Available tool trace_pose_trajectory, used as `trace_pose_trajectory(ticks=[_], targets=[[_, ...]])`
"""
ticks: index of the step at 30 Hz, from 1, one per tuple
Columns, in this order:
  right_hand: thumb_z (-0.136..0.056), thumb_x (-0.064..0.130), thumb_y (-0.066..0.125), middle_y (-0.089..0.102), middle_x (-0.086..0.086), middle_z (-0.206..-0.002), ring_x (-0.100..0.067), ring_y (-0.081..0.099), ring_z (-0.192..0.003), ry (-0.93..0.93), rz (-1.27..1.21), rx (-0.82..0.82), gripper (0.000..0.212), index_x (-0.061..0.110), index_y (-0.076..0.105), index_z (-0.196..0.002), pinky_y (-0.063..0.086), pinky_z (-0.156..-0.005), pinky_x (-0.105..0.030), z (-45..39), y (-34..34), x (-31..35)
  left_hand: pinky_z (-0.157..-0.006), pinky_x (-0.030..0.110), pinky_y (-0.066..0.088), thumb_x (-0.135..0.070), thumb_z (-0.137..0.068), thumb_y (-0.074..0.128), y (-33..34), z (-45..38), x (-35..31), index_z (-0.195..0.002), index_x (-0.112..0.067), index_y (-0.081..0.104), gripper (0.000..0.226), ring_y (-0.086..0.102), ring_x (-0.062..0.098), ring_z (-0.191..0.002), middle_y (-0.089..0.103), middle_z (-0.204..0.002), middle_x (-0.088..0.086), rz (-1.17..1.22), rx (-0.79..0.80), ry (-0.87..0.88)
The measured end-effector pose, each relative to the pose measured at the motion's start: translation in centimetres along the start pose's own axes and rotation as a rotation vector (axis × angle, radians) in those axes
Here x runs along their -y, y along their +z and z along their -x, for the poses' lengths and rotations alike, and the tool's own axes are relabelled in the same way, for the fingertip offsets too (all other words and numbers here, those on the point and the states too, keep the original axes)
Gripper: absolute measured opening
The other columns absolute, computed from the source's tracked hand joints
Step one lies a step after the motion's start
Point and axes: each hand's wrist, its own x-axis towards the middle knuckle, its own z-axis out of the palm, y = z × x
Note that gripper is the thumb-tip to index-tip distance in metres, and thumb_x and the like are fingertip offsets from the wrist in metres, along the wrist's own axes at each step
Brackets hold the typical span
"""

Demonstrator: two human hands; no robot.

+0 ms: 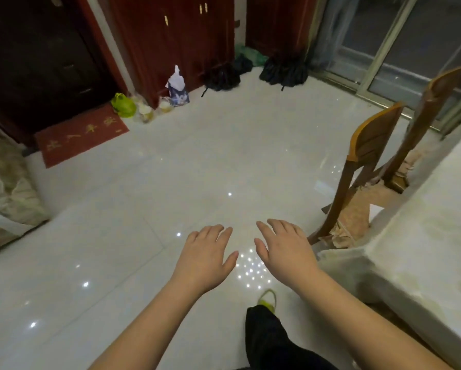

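Note:
My left hand [206, 256] and my right hand [284, 248] are stretched out in front of me, palms down, side by side above a glossy white tiled floor [170, 182]. The fingers of both hands are straight and relaxed. Neither hand holds or touches anything. Below them my leg in black trousers [266, 337] and a yellow-green slipper [268, 299] show.
A wooden chair [363, 166] stands to the right beside a cloth-covered table [424, 249]. A red doormat [80, 134] lies before a dark door at the left. Plastic bags [122, 105], a tissue pack [177, 88] and dark bundles [284, 69] line the far red cabinets. A sliding glass door [384, 44] is far right.

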Motion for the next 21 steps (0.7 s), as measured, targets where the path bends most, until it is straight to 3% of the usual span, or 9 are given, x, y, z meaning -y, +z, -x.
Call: trace_pose_trajectory(ticks=[5, 9, 15, 18, 21], targets=[[-0.101, 0.045, 0.022, 0.036, -0.003, -0.152, -0.023, 0.033, -0.138, 0.145, -0.063, -0.035, 0.053, 0.024, 0.028, -0.149, 0.02, -0.115, -0.04, -7.8, -2.1, -5.7, -0.105, 0.037, 0.034, -0.06, -0.083, 0.009, -1.8, -11.6, -1.4, -0.146, -0.024, 0.037, 0.078, 0.043, 0.017, -0.132, 0.045, -0.145, -0.003, -0.03, 0.029, 0.066], [-0.101, 0.047, 0.019, 0.032, -0.003, -0.154, -0.023, 0.029, -0.141, 0.157, -0.089, -0.019, 0.055, 0.024, 0.021, -0.151, 0.018, -0.116, -0.039, -13.1, -4.4, -10.3, -0.098, 0.038, 0.041, -0.058, -0.086, 0.019, -3.9, -19.4, -2.7, -0.141, -0.022, 0.047, 0.071, 0.053, 0.02, -0.123, 0.055, -0.136, -0.001, -0.025, 0.001, 0.09], [-0.101, 0.047, 0.02, 0.034, -0.003, -0.153, -0.023, 0.03, -0.14, 0.21, -0.107, -0.034, 0.054, 0.023, 0.026, -0.15, 0.018, -0.115, -0.039, -21.5, -6.0, -14.9, -0.104, 0.038, 0.035, -0.06, -0.084, 0.012, -6.7, -29.9, -2.2, -0.145, -0.023, 0.038, 0.077, 0.044, 0.019, -0.131, 0.047, -0.143, -0.002, -0.044, 0.014, 0.147], [-0.098, 0.047, 0.02, 0.048, -0.006, -0.143, -0.026, 0.043, -0.131, 0.246, -0.09, -0.053, 0.057, 0.02, 0.041, -0.144, 0.029, -0.11, -0.041, -26.5, -6.2, -16.3, -0.105, 0.037, 0.033, -0.06, -0.082, 0.009, -7.6, -35.4, -1.2, -0.147, -0.024, 0.035, 0.078, 0.042, 0.018, -0.132, 0.044, -0.145, -0.003, -0.054, 0.01, 0.179], [-0.092, 0.045, 0.028, 0.067, -0.007, -0.116, -0.026, 0.062, -0.106, 0.294, -0.065, -0.14, 0.055, 0.017, 0.063, -0.124, 0.046, -0.094, -0.042, -31.6, -6.4, -17.3, -0.106, 0.037, 0.032, -0.061, -0.083, 0.014, -8.1, -41.0, 0.1, -0.146, -0.026, 0.035, 0.076, 0.041, 0.017, -0.133, 0.044, -0.145, -0.004, -0.062, -0.003, 0.231]])
